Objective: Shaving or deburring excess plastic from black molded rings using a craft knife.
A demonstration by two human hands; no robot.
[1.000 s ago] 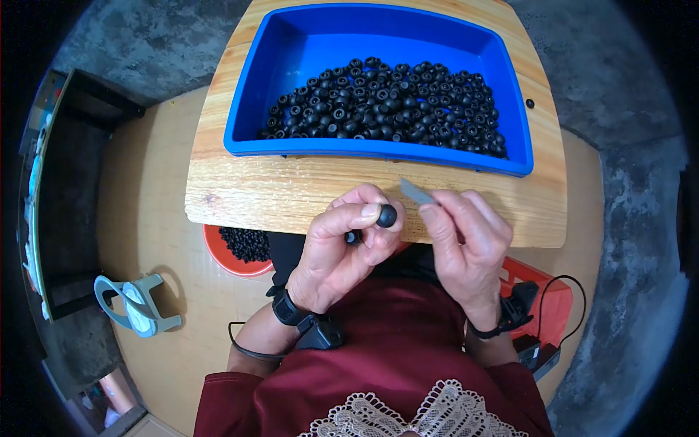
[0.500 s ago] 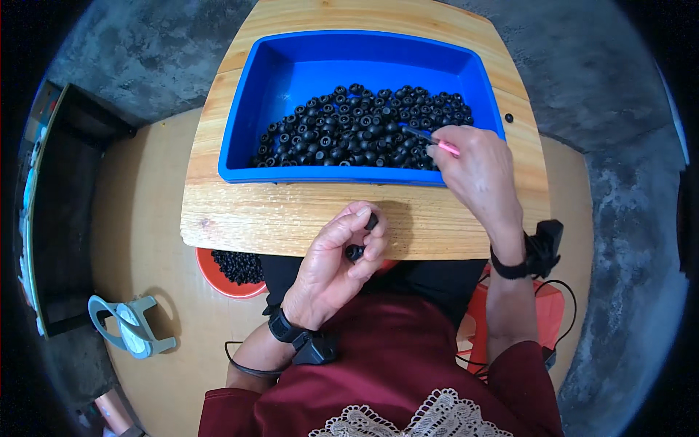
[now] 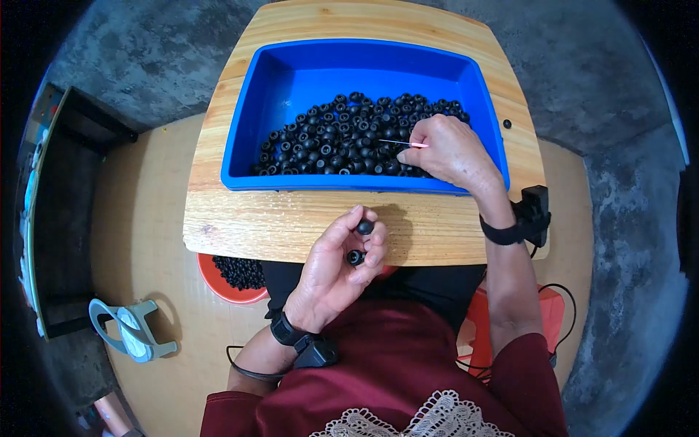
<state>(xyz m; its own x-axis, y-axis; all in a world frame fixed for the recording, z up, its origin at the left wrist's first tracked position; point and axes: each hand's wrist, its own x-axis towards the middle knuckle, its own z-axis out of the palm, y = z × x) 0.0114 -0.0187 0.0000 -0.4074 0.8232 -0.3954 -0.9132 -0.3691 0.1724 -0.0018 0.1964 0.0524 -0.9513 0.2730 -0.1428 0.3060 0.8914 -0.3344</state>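
Two small round black rubber-like parts are in my left hand [image 3: 320, 273], which is curled palm up over the table's near edge. One black part [image 3: 365, 227] is pinched at the fingertips; a hollow-ended part [image 3: 355, 257] sits lower among the curled fingers. My right hand [image 3: 455, 156] reaches over the near right of a blue tray [image 3: 342, 182]. It grips a slim pink-handled tool [image 3: 418, 145] whose thin shaft points left over a heap of similar black parts [image 3: 335, 138]. Whether its fingertips touch the heap, I cannot tell.
One loose black part [image 3: 507, 124] lies on the wooden table [image 3: 291, 222] right of the tray. Below the table's left edge is a red basin [image 3: 233, 293] of small black pieces. A grey-green stool [image 3: 138, 329] stands on the floor at left, near a dark shelf [image 3: 69, 204].
My right hand has moved left with the tool, whose shaft now lies nearly level. The part at my left fingertips has turned, showing a rounded face.
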